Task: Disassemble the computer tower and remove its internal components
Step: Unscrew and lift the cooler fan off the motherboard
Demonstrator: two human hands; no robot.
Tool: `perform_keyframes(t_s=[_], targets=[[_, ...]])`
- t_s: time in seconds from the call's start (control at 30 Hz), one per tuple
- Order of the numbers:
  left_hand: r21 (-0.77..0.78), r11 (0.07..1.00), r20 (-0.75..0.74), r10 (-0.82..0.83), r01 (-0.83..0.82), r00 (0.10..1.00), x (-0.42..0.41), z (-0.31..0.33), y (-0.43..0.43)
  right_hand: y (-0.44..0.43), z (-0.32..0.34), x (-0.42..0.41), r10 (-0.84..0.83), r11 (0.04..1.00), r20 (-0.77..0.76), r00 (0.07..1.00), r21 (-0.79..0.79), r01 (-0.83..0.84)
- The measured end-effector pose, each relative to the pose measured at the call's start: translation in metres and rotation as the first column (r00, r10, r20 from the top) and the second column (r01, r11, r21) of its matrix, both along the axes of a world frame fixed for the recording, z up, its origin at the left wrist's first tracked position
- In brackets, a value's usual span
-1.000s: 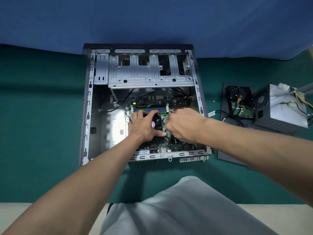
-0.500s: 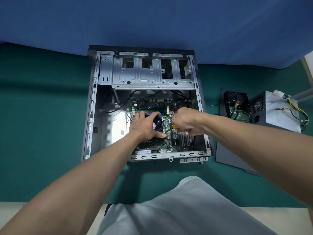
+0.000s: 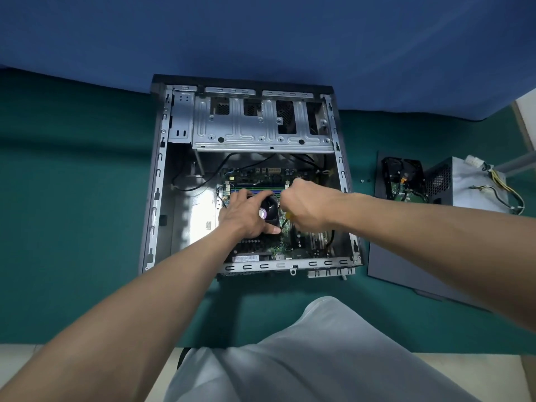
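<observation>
The computer tower (image 3: 156, 181) lies open on its side on the green mat, its green motherboard (image 3: 269, 172) exposed inside. My left hand (image 3: 246, 216) grips the black CPU cooler fan (image 3: 269, 211) in the middle of the board, fingers over its far edge and thumb along its near edge. My right hand (image 3: 307, 204) is curled round a screwdriver (image 3: 285, 220) with a yellow handle; its dark shaft points down at the board just right of the fan. Most of the handle is hidden in my fist.
A silver drive cage (image 3: 261, 129) spans the far half of the case. To the right, a hard drive (image 3: 403, 175) and a grey power supply (image 3: 470, 184) with loose cables sit on the removed dark side panel (image 3: 406, 274). Small screws (image 3: 365, 180) lie beside the case.
My right hand has drawn back and up from the board's near part to beside the fan, and the screwdriver shaft has come into view. My left hand stays on the fan.
</observation>
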State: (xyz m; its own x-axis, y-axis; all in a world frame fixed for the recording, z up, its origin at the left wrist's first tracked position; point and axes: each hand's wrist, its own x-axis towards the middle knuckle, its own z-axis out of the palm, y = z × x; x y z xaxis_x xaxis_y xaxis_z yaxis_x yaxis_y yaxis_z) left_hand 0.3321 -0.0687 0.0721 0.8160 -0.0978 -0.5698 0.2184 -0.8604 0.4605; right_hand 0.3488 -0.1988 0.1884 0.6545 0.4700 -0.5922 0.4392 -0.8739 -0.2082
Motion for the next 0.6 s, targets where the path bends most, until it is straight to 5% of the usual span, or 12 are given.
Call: perform_keyframes(t_s=[0.1, 0.17, 0.23, 0.3, 0.43, 0.6], targets=[[0.005, 1.000, -0.006, 0.023, -0.023, 1.000, -0.002, 0.000, -0.001, 0.002, -0.006, -0.001, -0.283, 0.958, -0.069, 0.957, 0.020, 0.285], [0.009, 0.999, -0.009, 0.036, -0.036, 0.999, -0.002, 0.000, -0.002, 0.003, -0.005, 0.002, -0.563, 0.822, -0.203, 0.801, -0.037, 0.569], [0.007, 0.999, -0.011, 0.048, -0.048, 0.999, -0.002, 0.000, -0.003, 0.002, -0.001, 0.007, -0.678, 0.722, -0.349, 0.648, -0.146, 0.677], [0.006, 0.999, -0.014, 0.054, -0.054, 0.998, -0.002, 0.000, -0.003, 0.003, 0.001, 0.009, -0.646, 0.758, -0.345, 0.681, -0.185, 0.625], [-0.001, 0.998, -0.010, 0.067, -0.067, 0.998, -0.002, -0.001, -0.005, 0.001, 0.000, 0.003, -0.292, 0.949, -0.102, 0.951, -0.159, 0.274], [0.006, 0.997, -0.018, 0.079, -0.079, 0.997, -0.001, -0.001, -0.007, -0.014, -0.001, 0.000, 0.045, 0.995, 0.023, 0.999, -0.089, -0.043]])
